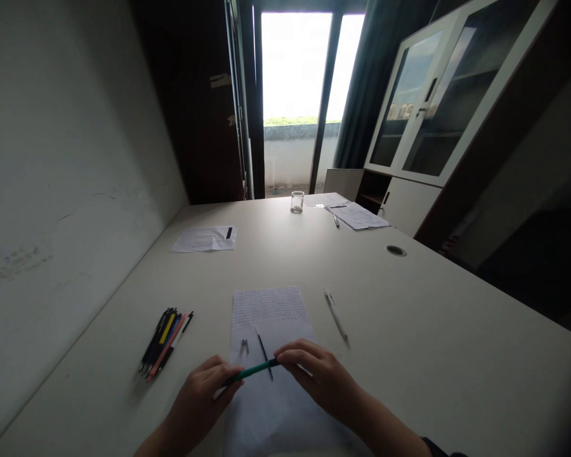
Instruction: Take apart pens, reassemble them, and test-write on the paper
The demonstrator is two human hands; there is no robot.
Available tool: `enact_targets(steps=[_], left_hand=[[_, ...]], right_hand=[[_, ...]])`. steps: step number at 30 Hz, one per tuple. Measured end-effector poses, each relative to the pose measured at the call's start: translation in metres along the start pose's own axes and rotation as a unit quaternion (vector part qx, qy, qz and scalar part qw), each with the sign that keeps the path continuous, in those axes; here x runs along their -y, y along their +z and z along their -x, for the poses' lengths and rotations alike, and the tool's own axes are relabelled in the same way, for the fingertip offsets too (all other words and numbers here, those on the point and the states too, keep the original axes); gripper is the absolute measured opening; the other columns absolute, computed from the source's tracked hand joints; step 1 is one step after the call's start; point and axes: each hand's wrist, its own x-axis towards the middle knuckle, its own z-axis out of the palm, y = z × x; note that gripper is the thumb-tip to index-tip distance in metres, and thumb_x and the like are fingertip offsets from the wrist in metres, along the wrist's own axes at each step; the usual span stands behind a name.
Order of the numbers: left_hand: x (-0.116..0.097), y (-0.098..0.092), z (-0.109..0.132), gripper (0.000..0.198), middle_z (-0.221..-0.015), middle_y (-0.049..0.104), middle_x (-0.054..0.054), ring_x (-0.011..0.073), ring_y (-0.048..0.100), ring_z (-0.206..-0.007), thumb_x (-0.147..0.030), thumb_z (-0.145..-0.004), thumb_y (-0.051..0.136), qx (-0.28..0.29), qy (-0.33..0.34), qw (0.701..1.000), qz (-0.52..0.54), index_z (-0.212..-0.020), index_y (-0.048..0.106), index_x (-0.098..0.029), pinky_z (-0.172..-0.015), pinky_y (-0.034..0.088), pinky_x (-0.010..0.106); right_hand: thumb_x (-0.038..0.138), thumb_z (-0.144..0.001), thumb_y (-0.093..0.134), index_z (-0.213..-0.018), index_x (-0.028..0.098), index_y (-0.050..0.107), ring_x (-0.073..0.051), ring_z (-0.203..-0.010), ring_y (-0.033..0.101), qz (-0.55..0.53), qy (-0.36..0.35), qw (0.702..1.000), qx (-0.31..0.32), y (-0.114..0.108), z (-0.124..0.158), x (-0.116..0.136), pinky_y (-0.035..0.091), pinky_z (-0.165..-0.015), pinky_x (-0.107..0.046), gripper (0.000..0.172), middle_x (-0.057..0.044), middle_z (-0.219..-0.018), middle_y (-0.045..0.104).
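A green pen (254, 369) is held between both hands above a sheet of paper (266, 308) with handwriting across its top. My left hand (207, 390) pinches the pen's left end, and my right hand (316, 374) pinches its dark right end. Beneath the pen a thin dark refill (262, 346) lies on the paper, partly covered by it. Small pen parts (245, 346) rest on the sheet to the left of the refill. To the right of the paper lies a white pen (335, 317).
A bunch of several pens (164, 343) lies on the white table (385, 304) at left. Farther back are a paper (204, 239), a glass (297, 202), stacked sheets (359, 216) with a pen (336, 221) beside them, and a round cable hole (396, 251).
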Motion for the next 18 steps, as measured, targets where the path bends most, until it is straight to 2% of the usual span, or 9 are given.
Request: enact_targets(steps=[6, 12, 18], left_hand=[[-0.003, 0.001, -0.001, 0.019, -0.086, 0.068, 0.006, 0.0175, 0.064, -0.078, -0.016, -0.095, 0.056, 0.007, 0.025, 0.999, -0.022, -0.111, 0.065, -0.021, -0.069, 0.055, 0.026], [-0.010, 0.003, -0.002, 0.020, -0.087, 0.068, 0.005, 0.0175, 0.064, -0.079, -0.015, -0.095, 0.056, 0.013, 0.036, 0.998, -0.042, -0.112, 0.064, -0.022, -0.070, 0.054, 0.026], [-0.011, 0.004, -0.001, 0.022, -0.089, 0.068, 0.006, 0.0175, 0.064, -0.080, -0.014, -0.095, 0.055, 0.013, 0.036, 0.998, -0.040, -0.115, 0.063, -0.021, -0.071, 0.054, 0.027]], right_hand=[[0.019, -0.095, 0.058, -0.113, 0.021, 0.062, -0.016, -0.081, 0.064, 0.029, 0.031, 0.999, 0.030, 0.005, 0.003, 0.003, 0.052, -0.074, -0.027, 0.019, -0.005, -0.091, 0.070], [0.018, -0.094, 0.058, -0.117, 0.022, 0.061, -0.017, -0.085, 0.063, 0.047, 0.016, 0.998, 0.047, 0.017, 0.002, 0.003, 0.051, -0.076, -0.028, 0.023, -0.005, -0.097, 0.071], [0.018, -0.095, 0.057, -0.116, 0.021, 0.061, -0.018, -0.085, 0.063, 0.056, 0.004, 0.998, 0.041, 0.018, 0.000, 0.005, 0.051, -0.076, -0.029, 0.022, -0.005, -0.096, 0.072]])
